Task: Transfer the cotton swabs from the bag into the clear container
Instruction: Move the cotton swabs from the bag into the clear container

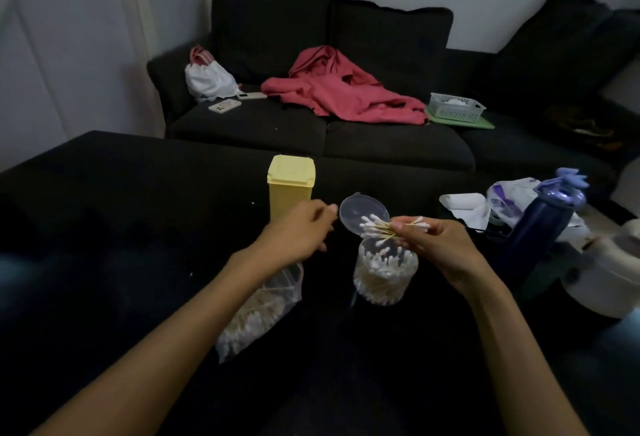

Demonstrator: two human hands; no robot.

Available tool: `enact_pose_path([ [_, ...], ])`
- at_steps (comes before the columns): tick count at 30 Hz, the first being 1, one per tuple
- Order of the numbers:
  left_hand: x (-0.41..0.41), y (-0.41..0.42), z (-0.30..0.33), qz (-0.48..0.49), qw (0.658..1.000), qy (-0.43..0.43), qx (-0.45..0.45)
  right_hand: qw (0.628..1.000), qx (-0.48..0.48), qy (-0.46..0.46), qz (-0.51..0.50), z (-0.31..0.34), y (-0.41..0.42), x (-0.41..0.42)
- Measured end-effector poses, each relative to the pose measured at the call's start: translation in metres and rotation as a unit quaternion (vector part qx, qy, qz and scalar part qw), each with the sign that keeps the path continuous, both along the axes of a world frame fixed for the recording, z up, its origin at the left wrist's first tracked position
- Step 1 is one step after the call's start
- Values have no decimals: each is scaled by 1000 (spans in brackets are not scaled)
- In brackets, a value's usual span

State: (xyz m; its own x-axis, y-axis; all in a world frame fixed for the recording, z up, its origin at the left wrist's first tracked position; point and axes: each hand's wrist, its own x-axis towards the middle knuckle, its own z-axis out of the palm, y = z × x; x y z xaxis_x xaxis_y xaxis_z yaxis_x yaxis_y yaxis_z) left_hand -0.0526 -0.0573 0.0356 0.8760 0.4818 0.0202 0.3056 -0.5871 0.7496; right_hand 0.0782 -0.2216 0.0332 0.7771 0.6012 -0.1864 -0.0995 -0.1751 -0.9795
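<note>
A clear round container (384,276) stands on the black table, mostly full of cotton swabs, its hinged lid (360,211) tipped open behind it. My right hand (436,245) holds a small bunch of cotton swabs (388,226) just above the container's mouth. A clear zip bag (258,311) with many swabs lies on the table to the left, partly under my left forearm. My left hand (301,227) hovers above the bag, fingers loosely curled, with nothing visible in it.
A yellow lidded box (291,186) stands just behind my left hand. A dark blue bottle (540,224), white papers (467,207) and a white appliance (609,273) crowd the right side. A dark sofa (329,130) with a red garment sits beyond the table.
</note>
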Motion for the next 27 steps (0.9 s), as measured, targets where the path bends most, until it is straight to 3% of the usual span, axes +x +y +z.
enact_pose_path([
  [3,39,-12,1,-31,999,39,-18,999,-16,-19,23,-1,1,3],
  [6,68,-20,-1,-32,991,132,-4,999,2,-19,48,-2,-2,8],
  [9,77,-33,7,-54,974,185,-122,998,18,-7,54,-6,-5,16],
  [12,76,-38,6,-46,953,175,-244,998,34,-23,48,-13,-6,20],
  [18,81,-41,-13,-11,952,94,-291,997,50,-15,51,-18,0,18],
  [22,87,-47,-23,24,965,38,-257,997,53,-1,51,-20,5,17],
  [27,88,-50,-24,52,993,-27,-98,997,61,35,-32,-17,13,11],
])
